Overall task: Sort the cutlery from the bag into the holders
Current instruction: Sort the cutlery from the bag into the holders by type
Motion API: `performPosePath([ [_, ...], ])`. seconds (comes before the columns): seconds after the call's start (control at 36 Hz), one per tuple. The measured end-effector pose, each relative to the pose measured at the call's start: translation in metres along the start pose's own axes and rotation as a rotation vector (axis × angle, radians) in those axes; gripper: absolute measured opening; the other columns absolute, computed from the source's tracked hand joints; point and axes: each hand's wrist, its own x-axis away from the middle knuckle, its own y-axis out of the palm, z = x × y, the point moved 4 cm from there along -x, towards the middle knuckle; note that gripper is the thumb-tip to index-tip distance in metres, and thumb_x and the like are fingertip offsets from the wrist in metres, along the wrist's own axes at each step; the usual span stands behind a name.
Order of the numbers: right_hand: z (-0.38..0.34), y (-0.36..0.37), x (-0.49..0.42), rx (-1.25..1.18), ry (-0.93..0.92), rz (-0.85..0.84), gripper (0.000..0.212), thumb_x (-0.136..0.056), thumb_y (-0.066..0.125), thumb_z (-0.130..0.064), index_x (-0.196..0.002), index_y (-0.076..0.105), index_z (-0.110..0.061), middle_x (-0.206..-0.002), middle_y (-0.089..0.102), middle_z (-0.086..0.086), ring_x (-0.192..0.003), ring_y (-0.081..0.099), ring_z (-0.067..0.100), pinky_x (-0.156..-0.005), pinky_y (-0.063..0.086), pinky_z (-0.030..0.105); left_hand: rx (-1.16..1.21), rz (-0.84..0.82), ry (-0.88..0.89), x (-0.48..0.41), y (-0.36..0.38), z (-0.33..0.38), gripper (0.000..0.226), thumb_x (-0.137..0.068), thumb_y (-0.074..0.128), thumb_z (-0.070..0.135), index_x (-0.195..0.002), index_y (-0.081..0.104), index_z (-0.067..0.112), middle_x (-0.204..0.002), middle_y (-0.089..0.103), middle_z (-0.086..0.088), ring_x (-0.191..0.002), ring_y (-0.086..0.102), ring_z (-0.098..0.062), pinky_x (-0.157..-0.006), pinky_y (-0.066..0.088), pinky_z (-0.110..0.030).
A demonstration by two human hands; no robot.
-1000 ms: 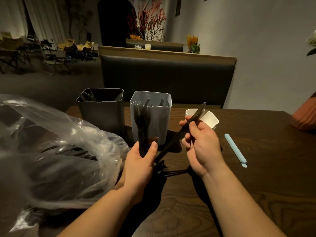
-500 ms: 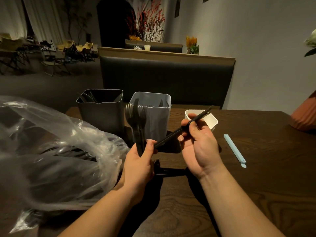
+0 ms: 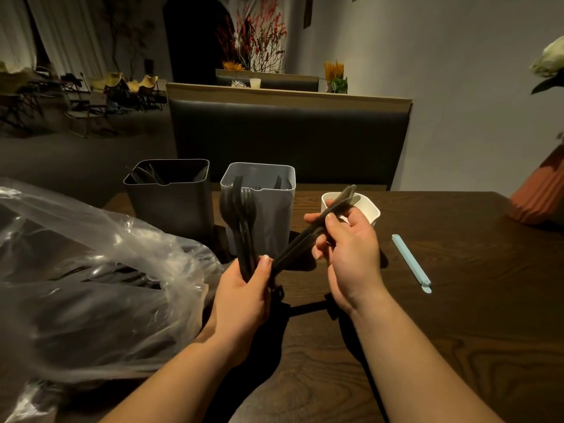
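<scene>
Sorting is partly done: some cutlery (image 3: 278, 181) stands in the grey holder (image 3: 274, 221). In front of it our left hand (image 3: 241, 300) grips forks and spoons (image 3: 241, 221), our right hand (image 3: 351, 254) pinches knives (image 3: 300, 241) (two, maybe). Left of it, the bag (image 3: 100, 239) holds plenty more.

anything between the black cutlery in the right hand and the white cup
Nothing visible does. The black cutlery in the right hand points at the white cup, tips over its rim; the bundle in the left hand stands by the grey holder.
</scene>
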Motion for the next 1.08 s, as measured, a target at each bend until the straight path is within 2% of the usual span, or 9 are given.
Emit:
performPosePath([
  [0.17, -0.001, -0.003, -0.003, 0.194, 0.009, 0.004, 0.015, -0.104, 0.049, -0.017, -0.109, 0.063, -0.018, -0.097, 0.072, 0.007, -0.074, 0.062, 0.015, -0.055, 0.049, 0.023, -0.055, 0.102, 0.116, -0.002, -0.006, 0.002, 0.012, -0.096, 0.063, 0.029, -0.090, 0.062, 0.019, -0.074, 0.064, -0.001, -0.064, 0.055, -0.014, -0.059, 0.041, -0.030],
  [0.28, -0.005, -0.006, -0.004, 0.285, -0.002, -0.035, 0.012, -0.102, 0.053, -0.017, -0.104, 0.066, -0.018, -0.092, 0.075, 0.004, -0.074, 0.068, 0.023, -0.058, 0.053, 0.025, 0.017, 0.107, 0.085, -0.004, -0.009, 0.002, 0.011, -0.095, 0.065, 0.028, -0.088, 0.062, 0.019, -0.072, 0.063, 0.000, -0.061, 0.053, -0.012, -0.057, 0.040, -0.030],
  [0.33, -0.008, -0.007, -0.004, 0.332, -0.039, -0.040, 0.012, -0.101, 0.055, -0.016, -0.104, 0.066, -0.019, -0.091, 0.076, -0.001, -0.085, 0.073, 0.019, -0.061, 0.058, 0.024, 0.046, 0.091, 0.058, -0.003, -0.008, 0.001, 0.012, -0.095, 0.066, 0.027, -0.086, 0.062, 0.019, -0.067, 0.063, 0.004, -0.057, 0.052, -0.009, -0.056, 0.039, -0.029],
  [0.5, -0.013, -0.008, -0.005, 0.245, -0.049, -0.039, 0.015, -0.101, 0.052, -0.011, -0.108, 0.066, -0.012, -0.093, 0.077, 0.004, -0.092, 0.075, 0.018, -0.064, 0.060, 0.028, 0.089, 0.103, 0.049, 0.001, -0.005, 0.004, 0.018, -0.097, 0.062, 0.029, -0.092, 0.065, 0.012, -0.053, 0.058, 0.009, -0.045, 0.051, -0.002, -0.051, 0.037, -0.025],
  [0.64, -0.037, -0.002, -0.017, 0.101, -0.125, 0.086, 0.016, -0.104, 0.048, -0.013, -0.108, 0.063, -0.014, -0.088, 0.076, -0.001, -0.089, 0.075, 0.014, -0.068, 0.060, 0.027, 0.234, 0.141, 0.067, 0.007, -0.003, 0.011, 0.025, -0.097, 0.057, 0.037, -0.101, 0.062, 0.012, -0.058, 0.060, 0.006, -0.044, 0.050, -0.002, -0.047, 0.039, -0.022],
  [0.72, -0.055, 0.020, -0.033, 0.090, -0.245, 0.115, 0.016, -0.104, 0.047, -0.014, -0.105, 0.061, -0.020, -0.097, 0.074, 0.000, -0.096, 0.073, 0.012, -0.084, 0.060, 0.033, 0.341, 0.134, 0.046, 0.007, -0.005, 0.015, 0.032, -0.095, 0.053, 0.042, -0.100, 0.056, 0.011, -0.058, 0.053, 0.004, -0.038, 0.040, -0.008, -0.037, 0.032, -0.020],
  [0.83, -0.062, 0.078, -0.058, 0.132, -0.331, 0.004, 0.015, -0.104, 0.048, -0.013, -0.104, 0.060, -0.022, -0.101, 0.072, 0.001, -0.094, 0.071, 0.009, -0.081, 0.060, 0.027, 0.479, 0.105, 0.078, 0.010, -0.006, 0.024, 0.051, -0.083, 0.045, 0.055, -0.103, 0.052, 0.008, -0.059, 0.048, -0.001, -0.038, 0.034, -0.012, -0.036, 0.028, -0.020],
  [0.92, -0.054, 0.119, -0.078, 0.219, -0.373, -0.064, 0.011, -0.103, 0.052, -0.016, -0.104, 0.060, -0.024, -0.106, 0.072, 0.002, -0.102, 0.069, 0.014, -0.090, 0.059, 0.038, 0.504, 0.106, 0.055, 0.011, -0.006, 0.028, 0.044, -0.093, 0.038, 0.050, -0.102, 0.051, 0.009, -0.058, 0.045, -0.001, -0.039, 0.032, -0.012, -0.035, 0.025, -0.019],
  [1.08, -0.030, 0.167, -0.100, 0.398, -0.425, -0.149, 0.017, -0.101, 0.054, -0.018, -0.117, 0.060, -0.019, -0.111, 0.067, 0.000, -0.107, 0.065, 0.014, -0.091, 0.059, 0.040, 0.501, 0.170, 0.063, 0.005, -0.013, 0.032, 0.029, -0.103, 0.038, 0.036, -0.097, 0.049, 0.010, -0.057, 0.044, 0.000, -0.037, 0.031, -0.012, -0.036, 0.022, -0.017],
])
